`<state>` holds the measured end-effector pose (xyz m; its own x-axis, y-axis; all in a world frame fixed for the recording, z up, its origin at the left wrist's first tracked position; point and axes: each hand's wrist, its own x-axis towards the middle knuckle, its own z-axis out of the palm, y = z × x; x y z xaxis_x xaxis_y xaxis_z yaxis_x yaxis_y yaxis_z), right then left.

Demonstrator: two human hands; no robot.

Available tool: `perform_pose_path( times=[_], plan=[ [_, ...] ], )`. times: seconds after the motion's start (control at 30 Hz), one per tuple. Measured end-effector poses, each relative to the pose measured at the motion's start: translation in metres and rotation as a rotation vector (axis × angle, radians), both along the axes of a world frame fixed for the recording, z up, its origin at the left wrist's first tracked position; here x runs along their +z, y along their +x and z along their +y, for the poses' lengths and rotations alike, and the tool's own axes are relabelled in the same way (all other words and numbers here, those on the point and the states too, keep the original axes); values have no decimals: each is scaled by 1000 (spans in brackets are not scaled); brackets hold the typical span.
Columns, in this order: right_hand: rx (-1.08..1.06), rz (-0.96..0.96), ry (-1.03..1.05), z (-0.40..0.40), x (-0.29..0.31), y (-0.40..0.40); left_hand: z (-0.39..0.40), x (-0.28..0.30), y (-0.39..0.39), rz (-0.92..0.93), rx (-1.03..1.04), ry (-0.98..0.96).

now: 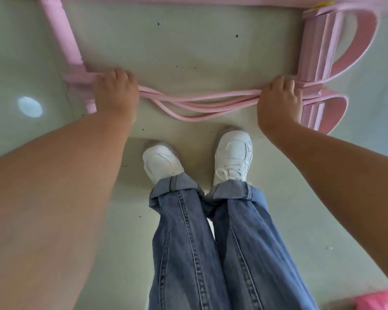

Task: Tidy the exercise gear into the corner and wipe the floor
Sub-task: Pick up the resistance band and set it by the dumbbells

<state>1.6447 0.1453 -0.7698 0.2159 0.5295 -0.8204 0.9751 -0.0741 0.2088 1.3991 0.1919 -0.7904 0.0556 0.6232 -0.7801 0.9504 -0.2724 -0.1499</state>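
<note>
A pink pedal resistance band lies across the pale floor (188,52) just ahead of my white shoes. Its bundle of pink elastic tubes (197,102) sags between my hands. My left hand (115,91) grips the left end, by the pink foam handle bar (61,36) that runs away up the frame. My right hand (279,100) grips the tubes at the right end, next to the pink foot straps (336,50). My fingers are curled over the tubes and hide the joints beneath them.
Dark specks of dirt dot the floor around my feet (232,157). A pink edge (188,0) runs along the top of the view. Another pink object (379,302) shows at the bottom right corner. A bright light spot (29,107) reflects on the floor at left.
</note>
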Motion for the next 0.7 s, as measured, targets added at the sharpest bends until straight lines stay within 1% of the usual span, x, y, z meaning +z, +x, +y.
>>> perform_pose_path(
  times=[0.03, 0.07, 0.13, 0.2, 0.23, 0.3, 0.37, 0.43, 0.47, 0.53, 0.63, 0.7],
  plan=[
    [-11, -8, 36, -1, -6, 0, 3, -3, -1, 11, -75, 59],
    [-14, -20, 56, -2, -12, 1, 4, -6, -2, -19, -118, 60],
    [8, -50, 52, -3, -19, 2, 3, -17, 1, -12, -210, 16],
    [45, -59, 39, -3, -21, 5, 4, -11, 3, -22, -232, -51],
    [63, -49, 37, -1, -20, 7, 5, -5, 7, -36, -227, -44],
    [95, -8, 46, 4, -12, 10, 9, 8, 16, -54, -229, -132],
    [131, 61, 48, 8, 0, 12, 9, 27, 34, -34, -252, -212],
    [160, 139, 34, 11, 20, 12, 3, 50, 49, -29, -320, -310],
    [166, 168, 35, 13, 32, 12, 1, 64, 56, -27, -316, -339],
    [155, 195, 48, 19, 61, 15, 2, 94, 69, -60, -327, -325],
    [99, 229, 65, 25, 111, 20, 8, 144, 83, -135, -365, -222],
    [57, 252, 80, 30, 146, 28, 18, 181, 91, -102, -384, -179]
  ],
)
